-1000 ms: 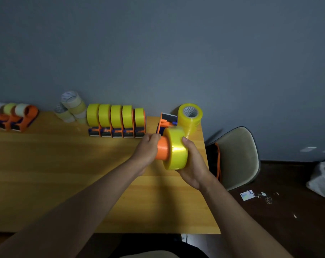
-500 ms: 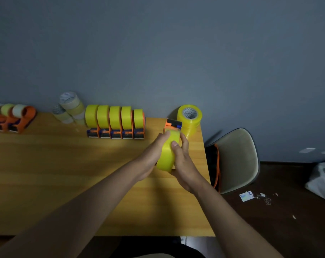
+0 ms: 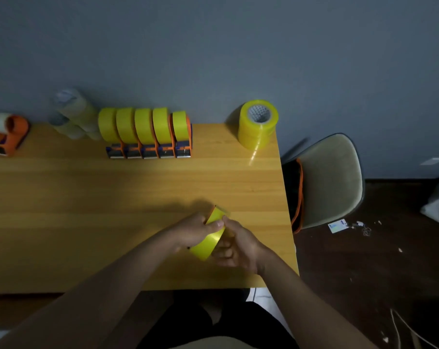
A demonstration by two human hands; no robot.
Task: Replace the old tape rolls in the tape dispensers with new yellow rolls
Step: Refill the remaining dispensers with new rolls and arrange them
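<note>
While the left hand (image 3: 192, 231) grips the yellow roll (image 3: 209, 238) low over the table (image 3: 87, 222) near its right edge, the right hand (image 3: 238, 248) curls against the roll's far side.

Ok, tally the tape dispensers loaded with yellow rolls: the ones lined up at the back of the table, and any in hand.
Back row, orange tape dispensers with yellow rolls: 5
In the hands, orange tape dispenser with a yellow roll, gripped by left hand and right hand: 1
Total: 6
</note>
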